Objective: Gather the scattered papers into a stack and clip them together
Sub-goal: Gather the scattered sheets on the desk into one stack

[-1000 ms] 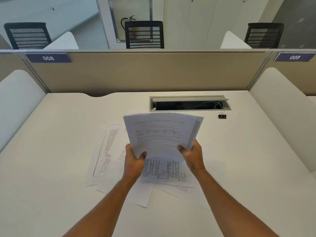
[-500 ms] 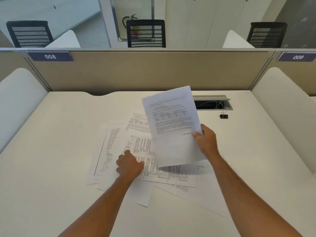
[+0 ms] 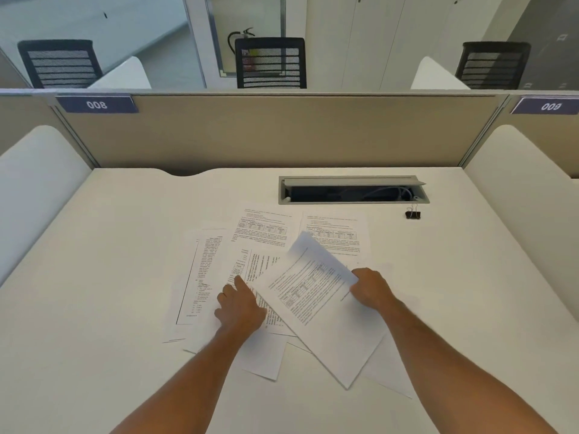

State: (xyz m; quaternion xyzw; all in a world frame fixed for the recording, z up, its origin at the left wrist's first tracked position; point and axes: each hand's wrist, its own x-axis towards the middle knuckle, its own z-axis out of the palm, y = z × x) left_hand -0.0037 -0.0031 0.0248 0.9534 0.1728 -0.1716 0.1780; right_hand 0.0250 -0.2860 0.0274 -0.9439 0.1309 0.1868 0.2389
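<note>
A white desk (image 3: pixel 94 308) sits inside a cubicle with beige partition walls (image 3: pixel 282 133), and black mesh chairs (image 3: pixel 271 62) show beyond the far one. Scattered papers (image 3: pixel 260 233) lie spread across the middle of the desk, white printed sheets overlapping at odd angles; several carry small tables and blocks of text, and one at the left has a ruled border down its side. The left hand (image 3: pixel 239 303) rests on the overlapping sheets, index finger stretched forward and pressing down, the other fingers loosely bent and holding nothing. The right hand (image 3: pixel 371 291) pinches the right edge of a printed sheet (image 3: pixel 316 296), which lies skewed across the pile with its far corner lifted and blurred. Another sheet lies flat just beyond that hand. At the back of the desk a recessed cable tray (image 3: pixel 354 191) stands with its grey lid propped open; dark space and a pale cable show inside. A black binder clip (image 3: pixel 413 213) stands just in front of the tray's right end, well apart from the papers.
</note>
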